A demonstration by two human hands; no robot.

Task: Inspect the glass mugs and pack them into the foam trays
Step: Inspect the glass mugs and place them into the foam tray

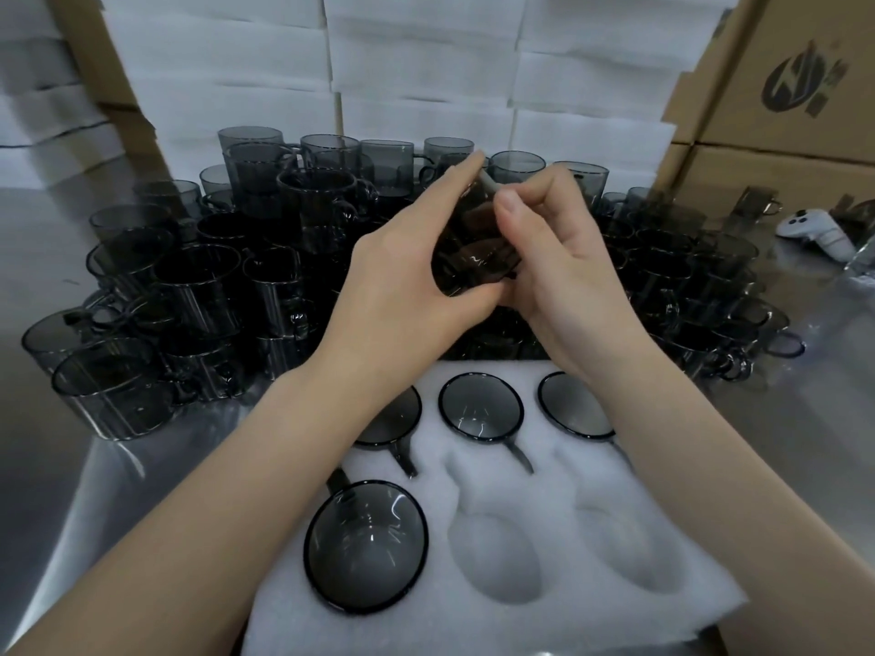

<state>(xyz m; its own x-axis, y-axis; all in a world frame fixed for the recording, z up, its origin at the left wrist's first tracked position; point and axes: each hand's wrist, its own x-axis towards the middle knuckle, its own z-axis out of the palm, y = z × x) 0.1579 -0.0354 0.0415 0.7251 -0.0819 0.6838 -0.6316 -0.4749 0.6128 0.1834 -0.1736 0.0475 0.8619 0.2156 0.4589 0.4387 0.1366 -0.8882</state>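
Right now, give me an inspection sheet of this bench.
Surface: metal table, bare patches reflective.
Job's things: tray has four packed mugs, two pockets empty; loose mugs piled behind; held mug over the pile.
Clutter: white controller at right.
Grippers: left hand and right hand both grip the held mug.
Cables: nothing seen.
Surroundings: boxes, foam stacks.

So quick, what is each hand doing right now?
The left hand grips the glass mug, thumb under it and fingers along its side.
The right hand grips the same mug from the other side, fingers curled.
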